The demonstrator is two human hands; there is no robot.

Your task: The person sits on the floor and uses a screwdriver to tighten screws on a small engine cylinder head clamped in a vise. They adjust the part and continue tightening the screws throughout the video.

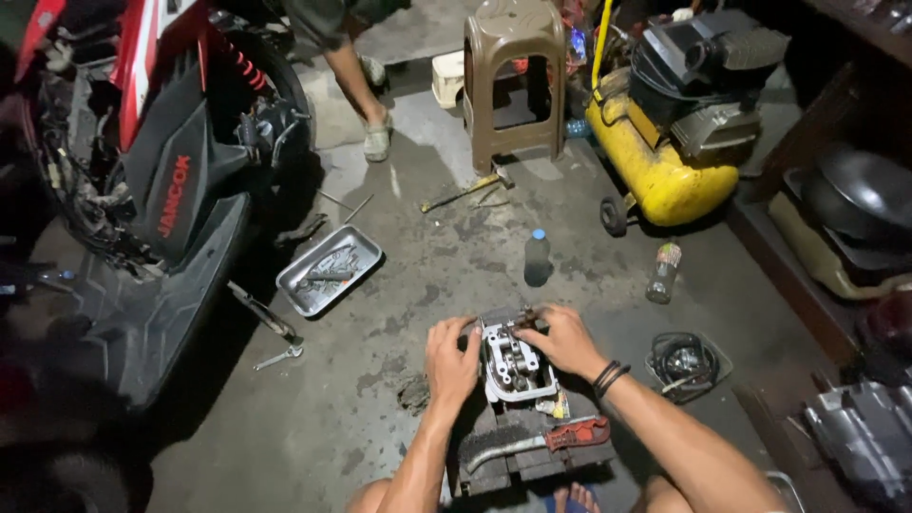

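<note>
- Stood far left of the cylinder head (514,361): a red-and-black scooter (142,171), panels off, its front cut off by the frame edge and its lower parts lost in shadow.
- Lay left of the cylinder head on the stained concrete floor (313,427): a shallow rectangular metal tray (328,270) with small tools inside, too dim to tell apart, and a small wrench (278,358) below it.
- Pressed against the cylinder head's left side: left hand (450,360), fingers curled loosely over the edge, steadying rather than clamping.
- Sat low and centre in the frame on a dark ribbed block (532,456): the cylinder head itself, pale cast metal, roughly rectangular, springs and rocker parts showing in its open top.
- Gripped the cylinder head's upper right corner: right hand (564,339), fingers closed over the rim; whether anything small was pinched, impossible to tell.
- Rested just below the cylinder head: a wire brush with a red handle (546,440).
- Stood beyond the cylinder head: a dark plastic bottle with a blue cap (537,256) and a brown plastic stool (513,81).
- Sat to the upper right of the cylinder head: a yellow air compressor (665,161), rounded tank, black motor on top.
</note>
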